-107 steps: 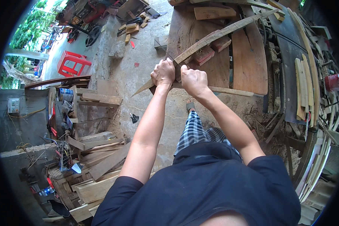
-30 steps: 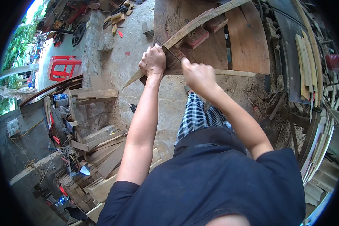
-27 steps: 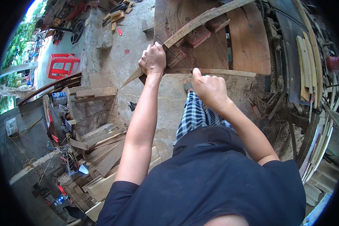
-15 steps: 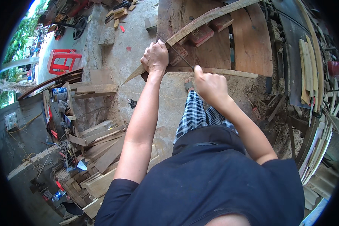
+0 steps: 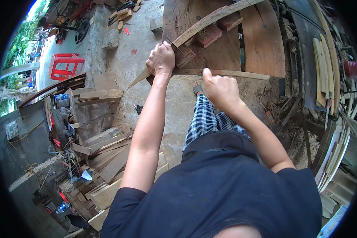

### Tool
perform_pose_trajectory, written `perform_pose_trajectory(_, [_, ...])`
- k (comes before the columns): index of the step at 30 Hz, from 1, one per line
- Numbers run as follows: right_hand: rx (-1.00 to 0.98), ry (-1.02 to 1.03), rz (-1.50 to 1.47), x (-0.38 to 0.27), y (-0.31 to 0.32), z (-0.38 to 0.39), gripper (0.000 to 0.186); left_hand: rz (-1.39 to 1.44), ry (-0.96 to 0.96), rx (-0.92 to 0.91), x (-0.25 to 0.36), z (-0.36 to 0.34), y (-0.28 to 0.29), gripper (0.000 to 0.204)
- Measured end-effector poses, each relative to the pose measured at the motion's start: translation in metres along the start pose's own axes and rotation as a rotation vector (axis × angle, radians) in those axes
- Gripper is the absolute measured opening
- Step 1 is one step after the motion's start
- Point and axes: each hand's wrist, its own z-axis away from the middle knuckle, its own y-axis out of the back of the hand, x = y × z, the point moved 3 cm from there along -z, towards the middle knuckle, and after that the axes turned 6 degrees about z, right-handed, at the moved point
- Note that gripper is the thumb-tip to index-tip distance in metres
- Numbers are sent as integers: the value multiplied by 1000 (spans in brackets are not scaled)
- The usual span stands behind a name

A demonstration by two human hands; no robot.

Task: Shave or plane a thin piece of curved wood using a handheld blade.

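Note:
A long, slightly curved wooden strip (image 5: 210, 20) runs slantwise over the workbench top (image 5: 261, 43), and its tapered end (image 5: 138, 78) juts out past the bench's left edge. My left hand (image 5: 161, 59) is closed around this strip near that end. Across the strip, just beyond my left knuckles, lies a thin dark straight tool (image 5: 188, 57), narrow like a file or saw blade; its exact kind is unclear. My right hand (image 5: 222, 90) is closed in a fist around the tool's near end, hiding any handle.
Reddish wooden blocks (image 5: 208, 35) sit on the bench beneath and beside the strip. Another narrow strip (image 5: 238, 74) lies along its near edge. Scrap boards (image 5: 111, 158) pile up at the left, below a red plastic stool (image 5: 66, 66). Planks (image 5: 323, 71) lean at the right.
The whole view has shifted slightly. Both hands keep their grips, and the tool still lies across the strip with hardly any visible movement.

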Motion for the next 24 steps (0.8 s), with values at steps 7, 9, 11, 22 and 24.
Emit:
perform_pose_trajectory(7, [222,24,-40,-6,-17,-71,9,6,15,-25,12,-3,-7,45])
perform_pose_trajectory(9, [120,29,-31,-6,-6,-35,9,-4,22,-4,2,-3,-2,45])
perform_pose_trajectory(11, [15,16,-12,1,3,-11,9,-6,14,5,-1,-2,-2,44])
perform_pose_trajectory(22, [97,-37,-102,-13,-16,-64,12,-40,-1,-111,10,-6,3,47])
perform_pose_trajectory(24, [136,-50,-107,-11,-16,-64,12,-53,18,-153,14,-4,-1,47])
